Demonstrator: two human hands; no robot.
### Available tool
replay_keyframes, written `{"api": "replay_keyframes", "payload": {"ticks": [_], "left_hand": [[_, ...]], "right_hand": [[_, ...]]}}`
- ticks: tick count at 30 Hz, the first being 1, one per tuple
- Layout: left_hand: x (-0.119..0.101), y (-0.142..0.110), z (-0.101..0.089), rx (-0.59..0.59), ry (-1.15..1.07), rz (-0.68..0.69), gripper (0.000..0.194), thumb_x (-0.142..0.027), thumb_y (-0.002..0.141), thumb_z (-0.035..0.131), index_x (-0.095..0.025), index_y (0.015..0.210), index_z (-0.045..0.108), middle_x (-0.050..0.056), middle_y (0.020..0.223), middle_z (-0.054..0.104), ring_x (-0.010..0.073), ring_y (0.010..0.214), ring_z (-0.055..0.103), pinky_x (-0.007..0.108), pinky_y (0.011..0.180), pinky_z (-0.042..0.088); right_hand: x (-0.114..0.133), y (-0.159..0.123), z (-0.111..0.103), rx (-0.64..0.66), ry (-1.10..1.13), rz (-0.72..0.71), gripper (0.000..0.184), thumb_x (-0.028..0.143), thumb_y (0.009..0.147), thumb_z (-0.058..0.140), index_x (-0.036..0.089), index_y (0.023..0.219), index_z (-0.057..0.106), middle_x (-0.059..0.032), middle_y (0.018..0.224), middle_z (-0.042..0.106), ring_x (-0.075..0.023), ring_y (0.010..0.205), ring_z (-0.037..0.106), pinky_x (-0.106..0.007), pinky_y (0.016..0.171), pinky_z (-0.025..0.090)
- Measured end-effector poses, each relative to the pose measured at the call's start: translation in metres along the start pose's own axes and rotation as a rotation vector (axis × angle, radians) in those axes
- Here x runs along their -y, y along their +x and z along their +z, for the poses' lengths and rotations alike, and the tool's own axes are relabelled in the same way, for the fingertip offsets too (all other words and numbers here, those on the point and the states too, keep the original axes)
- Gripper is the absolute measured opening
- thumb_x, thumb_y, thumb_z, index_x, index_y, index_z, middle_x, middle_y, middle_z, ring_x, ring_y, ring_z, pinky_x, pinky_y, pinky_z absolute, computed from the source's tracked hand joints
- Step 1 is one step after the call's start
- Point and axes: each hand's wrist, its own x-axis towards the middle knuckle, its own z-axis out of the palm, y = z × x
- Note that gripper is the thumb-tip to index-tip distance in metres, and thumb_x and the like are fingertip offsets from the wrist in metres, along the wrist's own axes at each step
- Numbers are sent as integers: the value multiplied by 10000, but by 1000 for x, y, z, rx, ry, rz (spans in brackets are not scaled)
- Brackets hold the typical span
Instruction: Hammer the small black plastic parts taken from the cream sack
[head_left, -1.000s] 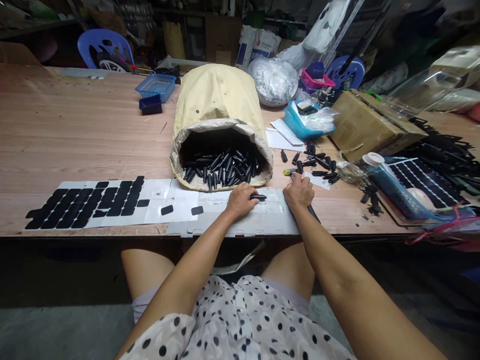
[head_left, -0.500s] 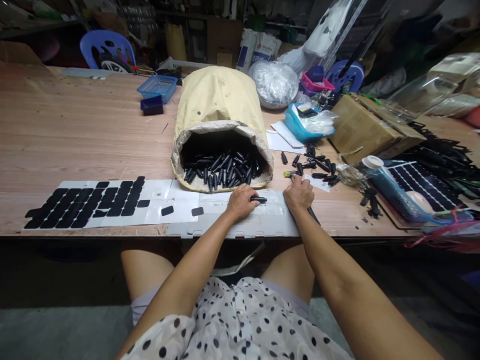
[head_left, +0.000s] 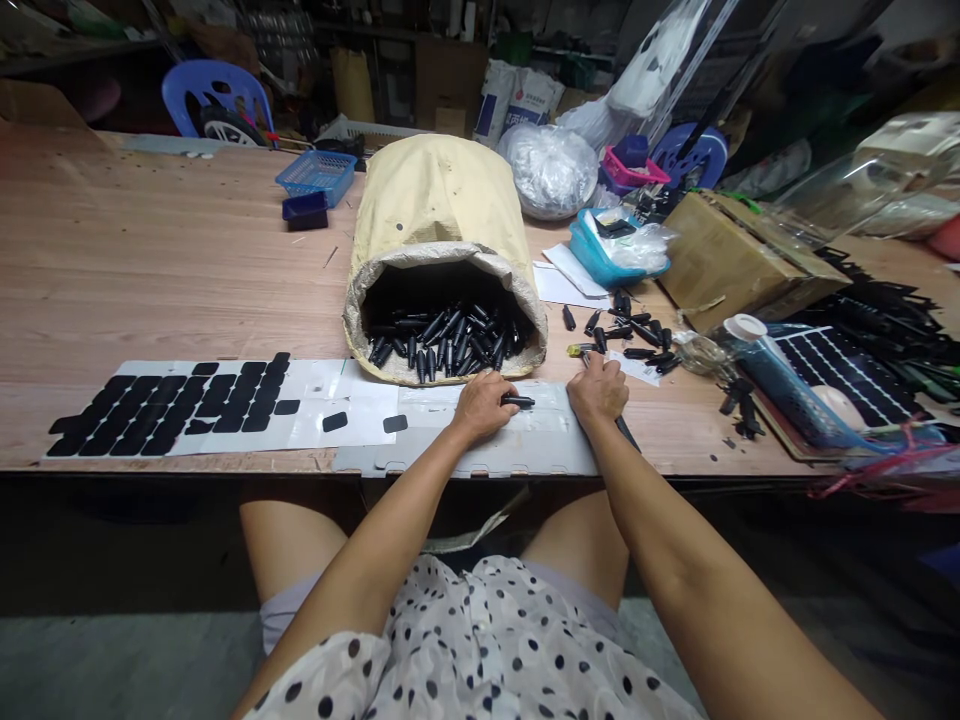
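My left hand (head_left: 482, 403) is closed on a slim black tapered cylinder (head_left: 519, 401), which lies level and points right, low over the grey cardboard sheet (head_left: 480, 455). At that sheet's right edge, my right hand (head_left: 598, 388) is a fist around a slender tool. The tool's yellow end (head_left: 576, 350) shows above the fingers, and a black cord or handle (head_left: 628, 433) shows below the palm. Its middle is hidden. Just beyond my left hand, a cream sack (head_left: 442, 195) lies with its mouth towards me, and many similar black cylinders (head_left: 450, 340) fill its bottom.
A white sheet of black rounded labels (head_left: 154, 405) lies to the left. Loose black pieces (head_left: 641, 330) are scattered beyond my right hand. Farther right stand a teal basin (head_left: 600, 262), a cardboard box (head_left: 735, 260) and a blue basket (head_left: 795, 385). Another blue basket (head_left: 315, 175) sits behind left.
The black cylinder in my left hand has tilted slightly, its right tip a little lower. Both hands stay in nearly the same place.
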Motion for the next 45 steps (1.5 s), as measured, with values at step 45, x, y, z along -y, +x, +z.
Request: {"api": "replay_keyframes", "payload": {"ticks": [45], "left_hand": [[7,4,3,-23,20,30,169,-263,822,681,-245,950,790,42,923,681,228,990,588,363,932,482]], "right_hand": [[1,-108,-52,87,792,-440,361,237,911,452,248,1168,706,-70,1029,732,-204,917,661,-350,863,541]]}}
